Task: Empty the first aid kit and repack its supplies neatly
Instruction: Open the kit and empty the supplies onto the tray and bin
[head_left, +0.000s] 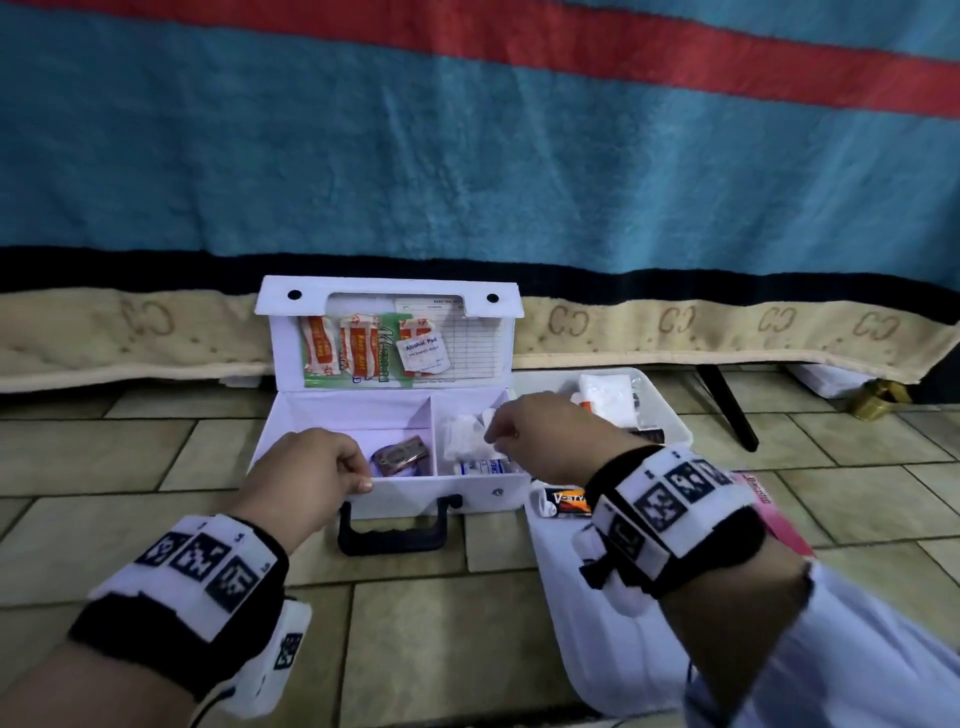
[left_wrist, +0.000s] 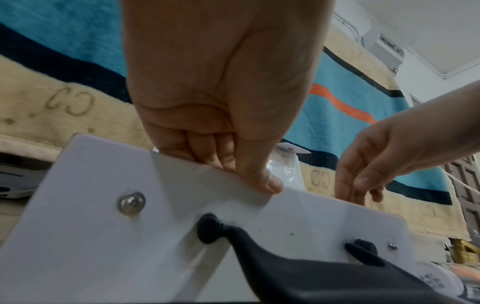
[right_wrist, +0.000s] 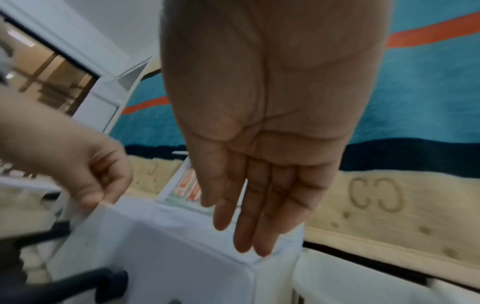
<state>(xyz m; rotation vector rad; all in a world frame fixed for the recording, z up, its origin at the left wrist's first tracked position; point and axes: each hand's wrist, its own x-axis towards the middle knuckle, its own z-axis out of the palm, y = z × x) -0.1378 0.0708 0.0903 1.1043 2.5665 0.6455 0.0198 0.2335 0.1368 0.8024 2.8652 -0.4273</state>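
The white first aid kit (head_left: 483, 493) stands open on the tiled floor, its lid (head_left: 389, 296) upright with plasters (head_left: 358, 345) and an alcohol pad (head_left: 422, 354) tucked inside. My left hand (head_left: 358, 480) pinches the kit's front wall (left_wrist: 78, 246), thumb outside and fingers inside. My right hand (head_left: 498, 439) hovers over the right compartment with straight fingers (right_wrist: 246, 226) and holds nothing. Below it lie white gauze packs (head_left: 460, 439) and a blue-labelled pack (head_left: 483, 466). A metal item (head_left: 400, 454) sits in the left compartment.
A white tray (head_left: 571, 597) lies right of the kit, holding a white cotton pack (head_left: 608, 397) and an orange-and-black labelled roll (head_left: 563, 503). The kit's black handle (head_left: 392, 535) points toward me. A blue blanket (head_left: 467, 156) hangs behind. A black leg (head_left: 727, 410) stands at the right.
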